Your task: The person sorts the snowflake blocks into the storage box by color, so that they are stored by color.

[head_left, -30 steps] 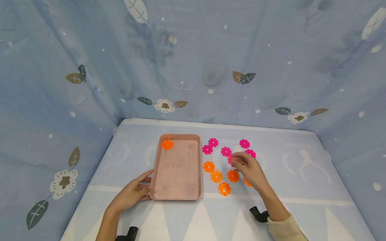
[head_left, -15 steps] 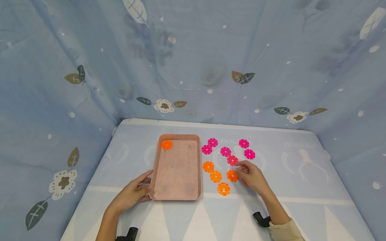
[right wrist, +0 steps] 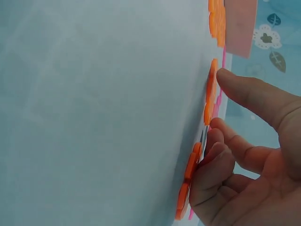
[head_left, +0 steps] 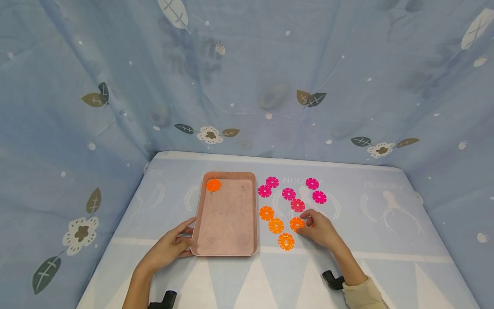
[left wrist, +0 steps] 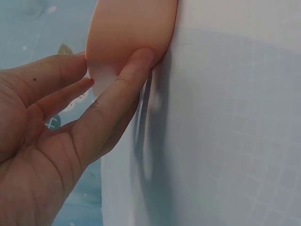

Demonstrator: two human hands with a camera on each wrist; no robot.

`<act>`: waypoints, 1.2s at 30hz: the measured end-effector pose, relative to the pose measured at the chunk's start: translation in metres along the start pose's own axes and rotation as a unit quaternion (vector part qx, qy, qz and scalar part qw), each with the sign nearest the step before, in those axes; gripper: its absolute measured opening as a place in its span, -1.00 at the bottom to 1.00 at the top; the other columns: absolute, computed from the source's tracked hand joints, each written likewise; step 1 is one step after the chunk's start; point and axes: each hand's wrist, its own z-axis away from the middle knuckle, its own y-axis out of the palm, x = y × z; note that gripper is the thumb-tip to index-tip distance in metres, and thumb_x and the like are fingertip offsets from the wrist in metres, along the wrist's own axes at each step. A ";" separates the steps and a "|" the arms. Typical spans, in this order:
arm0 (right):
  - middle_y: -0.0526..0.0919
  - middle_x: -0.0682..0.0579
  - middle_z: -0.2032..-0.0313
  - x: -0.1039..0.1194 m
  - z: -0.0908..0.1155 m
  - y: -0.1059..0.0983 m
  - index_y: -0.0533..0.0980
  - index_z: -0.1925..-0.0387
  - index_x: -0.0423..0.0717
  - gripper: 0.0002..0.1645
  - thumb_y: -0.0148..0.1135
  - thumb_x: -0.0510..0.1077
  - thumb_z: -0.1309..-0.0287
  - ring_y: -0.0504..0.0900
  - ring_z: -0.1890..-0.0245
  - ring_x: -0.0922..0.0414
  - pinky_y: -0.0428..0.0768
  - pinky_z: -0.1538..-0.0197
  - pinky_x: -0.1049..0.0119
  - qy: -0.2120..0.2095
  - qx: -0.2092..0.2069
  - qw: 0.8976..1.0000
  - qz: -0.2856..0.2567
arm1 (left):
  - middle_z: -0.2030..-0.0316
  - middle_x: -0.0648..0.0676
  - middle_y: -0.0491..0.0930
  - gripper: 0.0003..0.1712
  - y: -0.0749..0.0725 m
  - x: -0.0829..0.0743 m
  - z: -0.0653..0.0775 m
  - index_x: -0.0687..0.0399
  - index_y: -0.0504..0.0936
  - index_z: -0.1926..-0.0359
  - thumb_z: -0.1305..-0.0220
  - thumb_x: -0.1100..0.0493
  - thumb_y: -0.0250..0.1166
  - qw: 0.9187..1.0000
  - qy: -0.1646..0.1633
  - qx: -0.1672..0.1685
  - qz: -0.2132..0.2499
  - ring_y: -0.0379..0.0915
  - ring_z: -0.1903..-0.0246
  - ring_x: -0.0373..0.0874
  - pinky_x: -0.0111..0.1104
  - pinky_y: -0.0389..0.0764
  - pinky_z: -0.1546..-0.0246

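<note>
Fingers apart, a right hand (head_left: 320,230) straddles a notched orange plastic disc (head_left: 296,223), lower right, probably light, stiff, best rim-pinched. The left hand (head_left: 165,249) grips a pink rectangular tray (head_left: 225,219).

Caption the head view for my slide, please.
Left hand touching a pink tray, right hand at an orange notched disc.

Curtained-off work space, leaf-printed blue fabric walls (head_left: 247,73), patterned table cover (head_left: 393,242)

left grip (head_left: 167,249): thumb (left wrist: 115,89) and fingers (left wrist: 56,70) are extended; right grip (head_left: 320,231): thumb (right wrist: 256,94) is held apart from bent fingers (right wrist: 214,176).
</note>
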 end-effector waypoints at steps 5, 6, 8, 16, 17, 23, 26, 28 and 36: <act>0.41 0.01 0.44 0.000 0.000 0.001 0.52 0.10 -0.18 -0.54 0.55 -0.18 0.01 0.34 0.45 0.09 0.36 0.40 0.29 -0.011 0.000 1.000 0.008 | -0.31 0.49 0.16 -0.25 0.000 0.000 -0.001 0.16 0.04 -0.57 -0.46 0.40 0.08 1.000 0.000 0.002 -0.004 0.40 -0.19 0.30 -0.15 0.66 0.03; 0.41 0.00 0.44 0.000 0.000 0.001 0.51 0.11 -0.19 -0.54 0.55 -0.19 0.01 0.34 0.45 0.09 0.36 0.40 0.30 -0.012 0.001 1.000 0.011 | -0.31 0.49 0.16 -0.25 0.000 0.000 -0.001 0.16 0.04 -0.57 -0.46 0.41 0.08 1.000 0.000 0.002 -0.005 0.40 -0.19 0.30 -0.15 0.66 0.04; 0.41 -0.01 0.43 0.001 -0.001 0.001 0.50 0.12 -0.20 -0.54 0.55 -0.20 0.02 0.34 0.44 0.09 0.36 0.39 0.30 -0.011 0.003 1.000 0.010 | -0.30 0.49 0.17 -0.25 0.000 0.000 0.000 0.16 0.04 -0.57 -0.46 0.40 0.08 1.000 0.000 0.001 -0.006 0.41 -0.19 0.29 -0.15 0.67 0.04; 0.49 0.00 0.37 0.004 -0.004 -0.002 0.48 0.16 -0.19 -0.57 0.55 -0.23 0.01 0.42 0.38 0.07 0.47 0.32 0.28 0.016 0.006 1.000 0.003 | -0.30 0.48 0.18 -0.25 0.000 -0.001 -0.001 0.15 0.05 -0.57 -0.45 0.41 0.08 1.000 -0.003 0.000 -0.007 0.41 -0.19 0.28 -0.15 0.67 0.04; 0.51 0.01 0.36 0.003 -0.005 -0.003 0.48 0.17 -0.18 -0.59 0.53 -0.23 -0.01 0.44 0.37 0.07 0.49 0.31 0.28 0.021 0.006 1.000 0.004 | -0.30 0.48 0.18 -0.25 0.000 -0.001 -0.001 0.15 0.05 -0.57 -0.45 0.40 0.08 1.000 -0.003 0.001 -0.006 0.41 -0.19 0.28 -0.15 0.67 0.04; 0.57 0.01 0.34 0.004 -0.005 -0.009 0.50 0.21 -0.16 -0.75 0.42 -0.23 -0.14 0.49 0.36 0.07 0.54 0.30 0.26 0.034 0.010 0.999 -0.005 | -0.30 0.48 0.17 -0.25 -0.001 -0.001 -0.001 0.16 0.03 -0.57 -0.46 0.39 0.09 1.000 0.000 0.005 -0.004 0.43 -0.17 0.28 -0.15 0.67 0.04; 0.57 0.01 0.35 0.004 -0.006 -0.012 0.53 0.23 -0.16 -0.84 0.36 -0.25 -0.20 0.49 0.38 0.06 0.55 0.33 0.26 0.034 0.011 0.999 -0.010 | -0.30 0.48 0.17 -0.25 -0.002 -0.001 -0.001 0.16 0.03 -0.57 -0.46 0.39 0.10 1.000 -0.001 0.005 -0.005 0.43 -0.17 0.28 -0.15 0.67 0.05; 0.57 0.01 0.36 0.003 -0.007 -0.013 0.54 0.23 -0.16 -0.88 0.33 -0.25 -0.23 0.48 0.40 0.06 0.55 0.34 0.26 0.034 0.013 0.999 -0.014 | -0.30 0.48 0.18 -0.25 -0.001 -0.001 -0.001 0.17 0.03 -0.57 -0.46 0.40 0.09 1.000 -0.001 0.004 -0.006 0.43 -0.17 0.28 -0.15 0.67 0.05; 0.60 0.02 0.37 0.001 -0.007 -0.015 0.62 0.17 -0.20 -0.87 0.30 -0.26 -0.27 0.49 0.39 0.07 0.58 0.30 0.27 0.026 0.020 0.999 -0.041 | -0.29 0.49 0.16 -0.25 -0.001 -0.001 -0.001 0.17 0.03 -0.57 -0.45 0.41 0.08 1.000 -0.002 -0.001 -0.009 0.41 -0.17 0.30 -0.15 0.67 0.05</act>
